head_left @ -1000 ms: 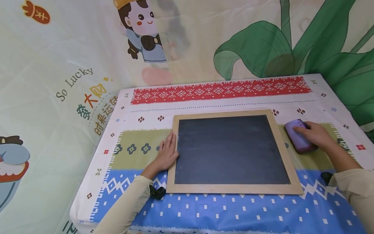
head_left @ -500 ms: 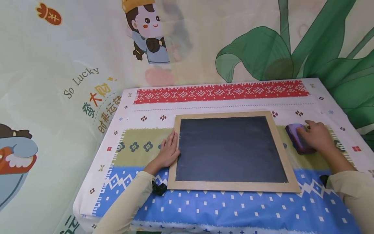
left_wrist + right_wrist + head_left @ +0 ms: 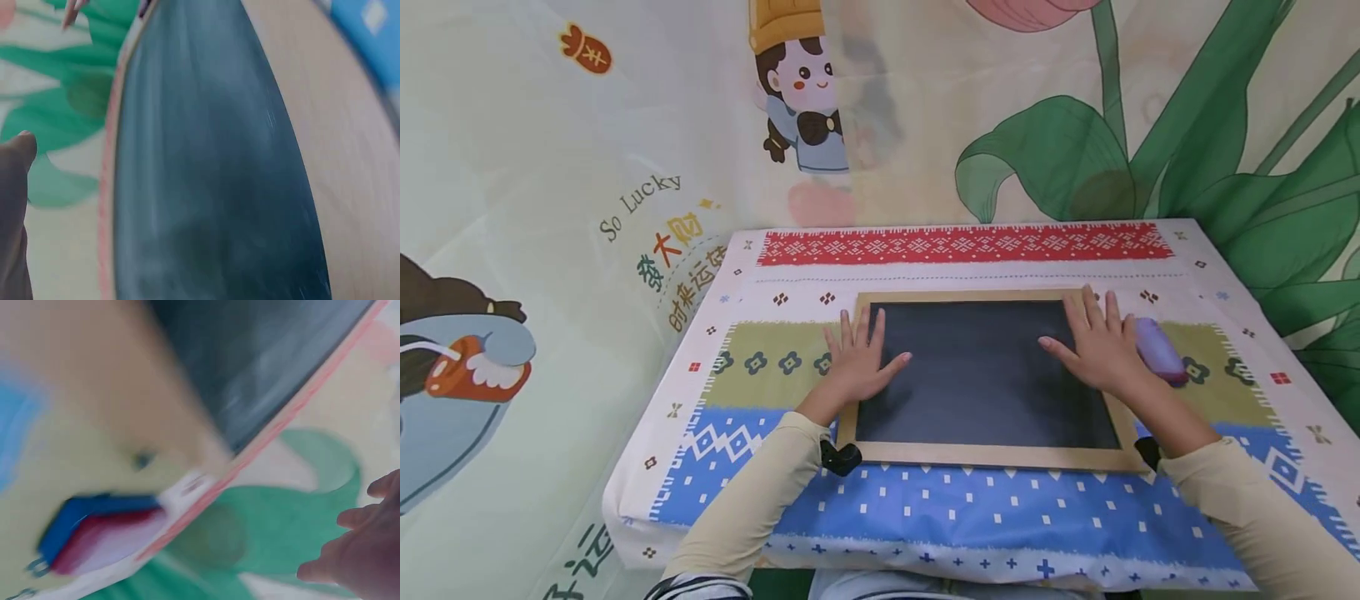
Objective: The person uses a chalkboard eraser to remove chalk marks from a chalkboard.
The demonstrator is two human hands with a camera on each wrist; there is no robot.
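A small blackboard (image 3: 977, 375) in a light wooden frame (image 3: 1000, 454) lies flat on the patterned cloth. My left hand (image 3: 859, 360) is over its left side with fingers spread, holding nothing; in the left wrist view part of that hand (image 3: 14, 206) shows at the left edge. Over the board's right side is my right hand (image 3: 1103, 354), fingers also spread and bare of any object. Just beyond the frame on the right sits a purple board eraser (image 3: 1159, 350), partly behind my right hand. The right wrist view shows this eraser (image 3: 112, 540) apart from the fingers.
The table's cloth (image 3: 970, 508) has red, green and blue bands. Behind it hangs a printed curtain (image 3: 910, 108) with leaves and cartoon figures. A black wrist device (image 3: 841, 458) sits at my left sleeve (image 3: 752, 492).
My right hand has let go of the eraser and moved left over the board. My left hand has come off the left frame edge and spread its fingers. The head view has shifted.
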